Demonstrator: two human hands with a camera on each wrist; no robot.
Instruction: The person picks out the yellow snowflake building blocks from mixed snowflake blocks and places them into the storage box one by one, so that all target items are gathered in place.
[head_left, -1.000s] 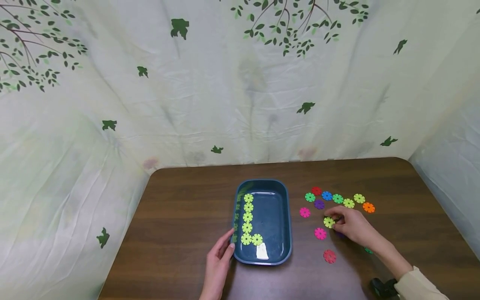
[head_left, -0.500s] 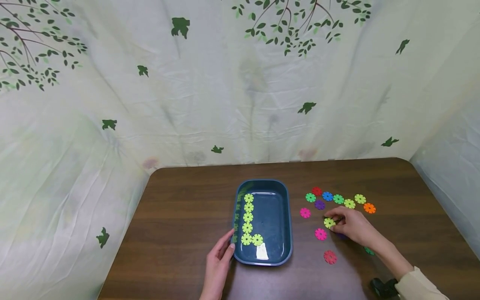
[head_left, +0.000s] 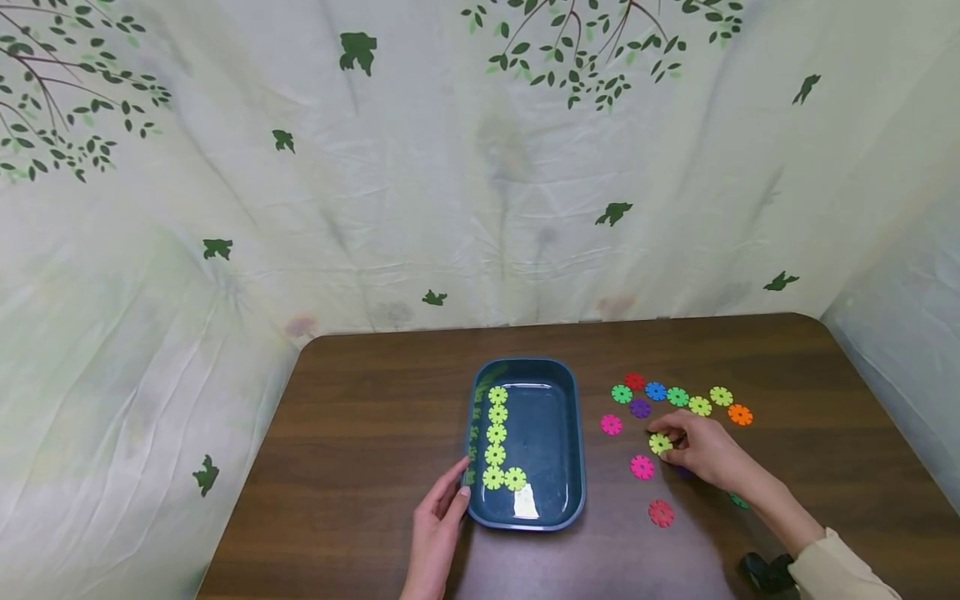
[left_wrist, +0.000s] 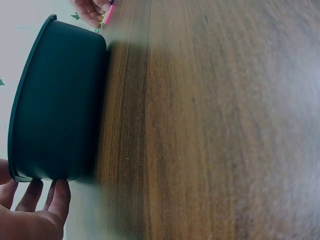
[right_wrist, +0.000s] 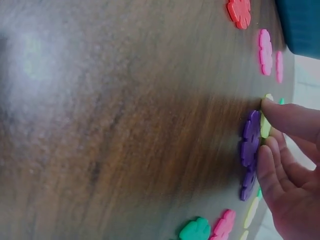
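My left hand [head_left: 437, 525] rests at the left side of a dark blue tray [head_left: 570, 467]. Its fingertips touch the outer wall and its thumb lies at the rim. In the tray, several yellow interlocking discs [head_left: 495, 433] with notched edges form a column, with one more disc [head_left: 515, 479] beside the lowest. To the tray's right, my right hand [head_left: 705, 450] pinches a yellow interlocking disc [head_left: 659, 443] between thumb and fingers, low over the table. In the right wrist view, purple discs [right_wrist: 250, 140] lie close beside the fingers, partly hidden from the head view.
Loose discs lie around the right hand: pink [head_left: 642, 467], red [head_left: 661, 513], blue [head_left: 656, 392], orange [head_left: 739, 414], green [head_left: 622, 394] and more yellow ones [head_left: 722, 396]. A black object [head_left: 765, 575] sits by the right sleeve. A leaf-printed curtain [head_left: 525, 250] hangs behind the table [head_left: 360, 442].
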